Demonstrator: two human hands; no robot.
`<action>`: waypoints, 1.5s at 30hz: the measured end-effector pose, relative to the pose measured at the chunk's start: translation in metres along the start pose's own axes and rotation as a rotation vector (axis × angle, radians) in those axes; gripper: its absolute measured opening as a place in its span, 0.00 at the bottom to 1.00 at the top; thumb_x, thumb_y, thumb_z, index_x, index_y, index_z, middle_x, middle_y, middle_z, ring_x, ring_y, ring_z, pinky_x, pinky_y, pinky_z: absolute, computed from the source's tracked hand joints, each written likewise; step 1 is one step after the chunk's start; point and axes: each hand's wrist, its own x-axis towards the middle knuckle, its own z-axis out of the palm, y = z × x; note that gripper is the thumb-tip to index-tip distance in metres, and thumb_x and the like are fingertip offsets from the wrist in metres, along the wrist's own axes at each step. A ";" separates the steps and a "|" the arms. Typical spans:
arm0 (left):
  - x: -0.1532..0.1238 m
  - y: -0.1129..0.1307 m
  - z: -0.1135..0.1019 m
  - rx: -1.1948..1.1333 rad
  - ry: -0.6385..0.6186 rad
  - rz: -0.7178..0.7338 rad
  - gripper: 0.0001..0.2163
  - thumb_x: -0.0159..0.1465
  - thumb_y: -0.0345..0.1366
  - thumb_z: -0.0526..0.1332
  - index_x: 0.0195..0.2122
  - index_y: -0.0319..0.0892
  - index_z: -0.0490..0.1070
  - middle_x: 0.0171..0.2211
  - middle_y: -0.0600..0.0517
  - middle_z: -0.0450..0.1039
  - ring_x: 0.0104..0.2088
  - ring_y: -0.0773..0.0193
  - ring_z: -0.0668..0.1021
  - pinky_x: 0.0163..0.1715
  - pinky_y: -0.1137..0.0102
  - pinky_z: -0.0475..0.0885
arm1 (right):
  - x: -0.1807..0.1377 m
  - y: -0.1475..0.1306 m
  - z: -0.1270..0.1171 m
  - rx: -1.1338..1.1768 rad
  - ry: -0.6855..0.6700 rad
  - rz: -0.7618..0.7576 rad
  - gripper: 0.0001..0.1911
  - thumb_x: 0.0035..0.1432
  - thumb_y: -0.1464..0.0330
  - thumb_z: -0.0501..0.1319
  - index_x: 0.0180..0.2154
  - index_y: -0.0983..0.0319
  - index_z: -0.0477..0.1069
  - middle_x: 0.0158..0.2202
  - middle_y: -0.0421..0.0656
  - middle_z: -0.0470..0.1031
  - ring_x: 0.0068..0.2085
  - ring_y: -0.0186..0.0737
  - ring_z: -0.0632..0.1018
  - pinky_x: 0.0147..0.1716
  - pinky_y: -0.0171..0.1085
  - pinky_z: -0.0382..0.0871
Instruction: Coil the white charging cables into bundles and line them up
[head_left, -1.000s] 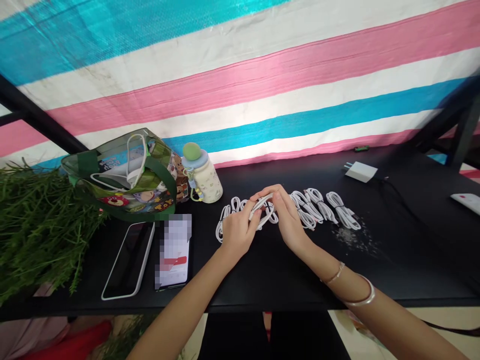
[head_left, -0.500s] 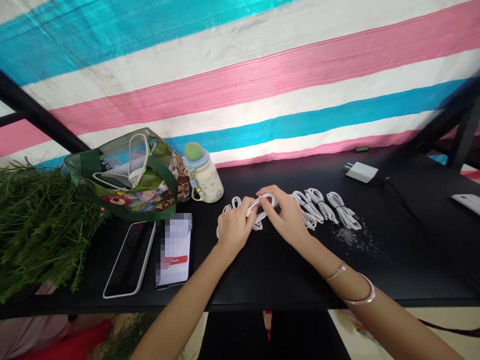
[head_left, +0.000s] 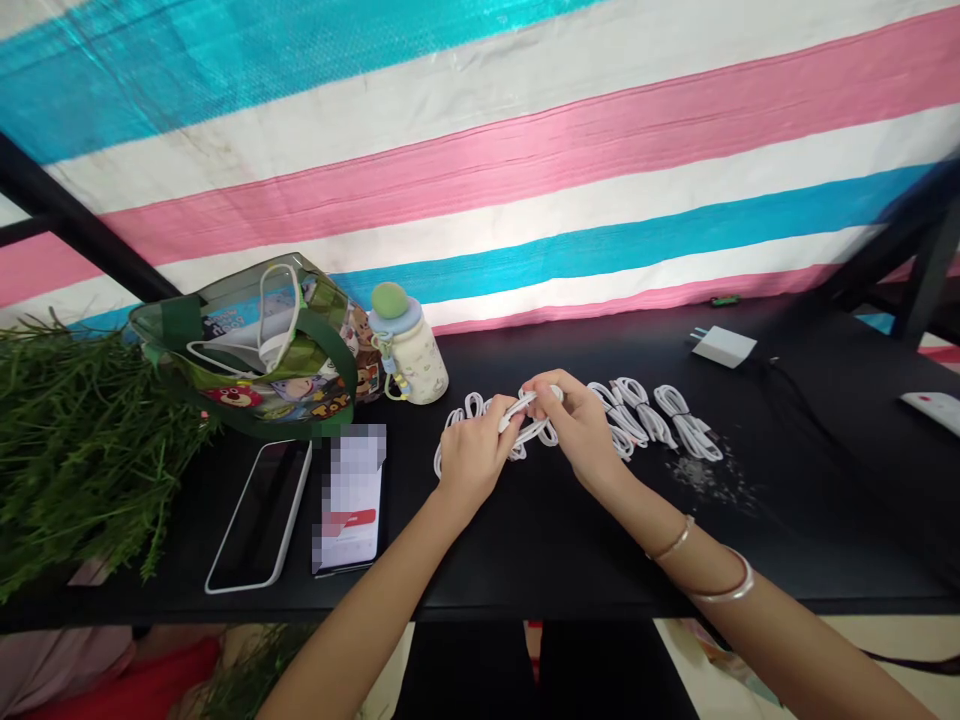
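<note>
A coiled white charging cable (head_left: 534,432) is held between both hands above the black table (head_left: 525,530). My left hand (head_left: 474,446) pinches its left side between thumb and fingers. My right hand (head_left: 574,428) grips the other side of the coil, fingers curled over the top. Behind and left of my left hand lies another white cable coil (head_left: 472,404), partly hidden. Several bundled white cables rest to the right of my right hand, the outermost bundle (head_left: 687,422) wrapped with a dark tie.
Left are a green toy-print bag (head_left: 247,395), a cream bottle (head_left: 421,365), a white-edged phone (head_left: 259,515), a lit phone (head_left: 352,500) and leafy greenery (head_left: 82,450). Right are a white charger plug (head_left: 724,346), a black cord (head_left: 806,405) and a white device (head_left: 934,408). A striped sheet (head_left: 525,180) hangs behind.
My right hand has turned slightly, its fingers curling more tightly around the cable coil. The left hand keeps its pinch, and the held coil has shifted slightly rightward.
</note>
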 end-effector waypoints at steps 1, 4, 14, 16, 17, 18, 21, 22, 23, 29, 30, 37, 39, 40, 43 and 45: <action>0.000 0.000 0.000 -0.010 -0.010 -0.011 0.13 0.69 0.41 0.48 0.48 0.47 0.69 0.29 0.53 0.77 0.35 0.58 0.80 0.32 0.71 0.66 | 0.001 0.000 0.000 0.077 -0.015 0.054 0.18 0.51 0.50 0.62 0.28 0.58 0.69 0.16 0.33 0.59 0.22 0.35 0.67 0.26 0.37 0.63; 0.001 0.000 -0.001 -0.031 -0.040 -0.027 0.14 0.69 0.40 0.47 0.48 0.47 0.69 0.26 0.53 0.77 0.35 0.56 0.80 0.33 0.70 0.67 | 0.002 -0.002 -0.001 0.285 -0.060 0.197 0.21 0.45 0.48 0.65 0.29 0.57 0.69 0.15 0.32 0.58 0.21 0.34 0.66 0.27 0.37 0.66; 0.001 -0.001 0.000 -0.014 0.001 -0.014 0.14 0.69 0.41 0.47 0.51 0.49 0.68 0.30 0.53 0.78 0.36 0.57 0.81 0.33 0.71 0.67 | 0.007 0.006 -0.010 0.475 -0.190 0.308 0.14 0.53 0.52 0.62 0.33 0.54 0.66 0.15 0.29 0.47 0.18 0.32 0.57 0.24 0.36 0.66; 0.002 -0.002 0.000 -0.003 -0.001 -0.013 0.14 0.69 0.42 0.48 0.51 0.49 0.68 0.31 0.52 0.78 0.37 0.57 0.81 0.33 0.71 0.67 | 0.008 0.006 -0.011 0.486 -0.200 0.324 0.14 0.52 0.53 0.63 0.33 0.54 0.66 0.15 0.29 0.47 0.17 0.32 0.56 0.23 0.36 0.66; 0.002 -0.002 0.000 -0.001 -0.004 -0.013 0.15 0.69 0.42 0.48 0.51 0.49 0.68 0.31 0.52 0.78 0.37 0.57 0.81 0.33 0.71 0.67 | 0.009 0.006 -0.011 0.493 -0.204 0.332 0.14 0.51 0.53 0.64 0.34 0.54 0.66 0.15 0.29 0.47 0.17 0.32 0.56 0.23 0.36 0.66; 0.002 -0.002 0.000 -0.001 -0.007 -0.012 0.15 0.69 0.42 0.48 0.51 0.49 0.68 0.31 0.52 0.78 0.37 0.56 0.81 0.33 0.71 0.67 | 0.009 0.005 -0.012 0.502 -0.205 0.338 0.15 0.50 0.53 0.65 0.34 0.54 0.66 0.14 0.28 0.47 0.17 0.32 0.56 0.22 0.36 0.66; 0.002 -0.003 0.001 -0.019 0.004 -0.008 0.14 0.69 0.42 0.48 0.50 0.49 0.68 0.29 0.53 0.78 0.37 0.57 0.80 0.34 0.71 0.67 | 0.008 0.002 -0.012 0.507 -0.201 0.338 0.16 0.48 0.54 0.66 0.34 0.54 0.66 0.14 0.28 0.48 0.17 0.32 0.56 0.21 0.36 0.64; 0.002 -0.004 0.001 -0.028 0.013 -0.005 0.14 0.68 0.42 0.48 0.50 0.49 0.69 0.29 0.53 0.78 0.36 0.57 0.80 0.33 0.71 0.67 | 0.008 0.002 -0.011 0.497 -0.199 0.329 0.15 0.48 0.54 0.66 0.34 0.54 0.66 0.14 0.28 0.48 0.17 0.32 0.56 0.21 0.36 0.64; 0.002 -0.005 0.002 -0.040 0.022 -0.002 0.14 0.68 0.42 0.49 0.49 0.49 0.69 0.29 0.53 0.77 0.36 0.58 0.80 0.33 0.72 0.67 | 0.008 0.002 -0.011 0.485 -0.199 0.317 0.15 0.48 0.54 0.66 0.34 0.54 0.66 0.14 0.28 0.48 0.17 0.32 0.56 0.22 0.37 0.65; 0.002 -0.007 0.006 -0.109 0.063 0.029 0.12 0.68 0.39 0.49 0.45 0.49 0.71 0.29 0.55 0.77 0.33 0.61 0.79 0.31 0.73 0.66 | 0.009 0.003 -0.010 0.482 -0.228 0.298 0.15 0.50 0.54 0.65 0.32 0.54 0.64 0.14 0.28 0.46 0.16 0.31 0.55 0.20 0.36 0.63; 0.002 -0.007 0.006 -0.116 0.064 0.036 0.12 0.68 0.38 0.49 0.45 0.49 0.71 0.28 0.55 0.77 0.32 0.61 0.79 0.31 0.73 0.65 | 0.009 0.003 -0.010 0.490 -0.232 0.300 0.15 0.50 0.54 0.65 0.31 0.54 0.63 0.14 0.28 0.45 0.16 0.31 0.54 0.19 0.36 0.62; 0.005 -0.005 0.004 -0.336 0.099 0.023 0.07 0.63 0.37 0.55 0.36 0.45 0.73 0.25 0.58 0.72 0.27 0.67 0.73 0.29 0.74 0.63 | 0.011 0.001 -0.011 0.583 -0.211 0.335 0.13 0.51 0.59 0.65 0.26 0.55 0.62 0.14 0.28 0.43 0.15 0.30 0.49 0.18 0.34 0.59; 0.007 -0.006 0.005 -0.465 0.087 0.011 0.06 0.61 0.38 0.58 0.32 0.43 0.72 0.24 0.58 0.70 0.26 0.68 0.71 0.28 0.74 0.63 | 0.012 0.000 -0.013 0.578 -0.195 0.344 0.12 0.53 0.60 0.64 0.25 0.55 0.62 0.13 0.27 0.42 0.15 0.30 0.48 0.18 0.34 0.58; 0.008 -0.007 0.005 -0.541 0.071 0.001 0.07 0.60 0.39 0.59 0.30 0.42 0.72 0.24 0.57 0.69 0.26 0.68 0.70 0.28 0.74 0.63 | 0.013 0.000 -0.014 0.577 -0.183 0.353 0.12 0.54 0.61 0.63 0.25 0.56 0.61 0.13 0.27 0.41 0.15 0.30 0.47 0.18 0.34 0.58; 0.010 -0.007 0.006 -0.825 -0.028 -0.056 0.08 0.59 0.39 0.60 0.31 0.39 0.71 0.25 0.57 0.67 0.26 0.69 0.69 0.28 0.74 0.63 | 0.013 -0.002 -0.013 0.612 -0.153 0.389 0.13 0.53 0.63 0.63 0.23 0.56 0.60 0.13 0.27 0.41 0.15 0.29 0.46 0.19 0.34 0.57; 0.010 -0.007 0.006 -1.015 -0.105 -0.096 0.08 0.59 0.39 0.60 0.30 0.39 0.70 0.25 0.56 0.66 0.27 0.69 0.69 0.29 0.74 0.64 | 0.013 -0.005 -0.011 0.648 -0.144 0.417 0.14 0.53 0.65 0.63 0.22 0.57 0.59 0.13 0.28 0.41 0.15 0.29 0.45 0.19 0.33 0.58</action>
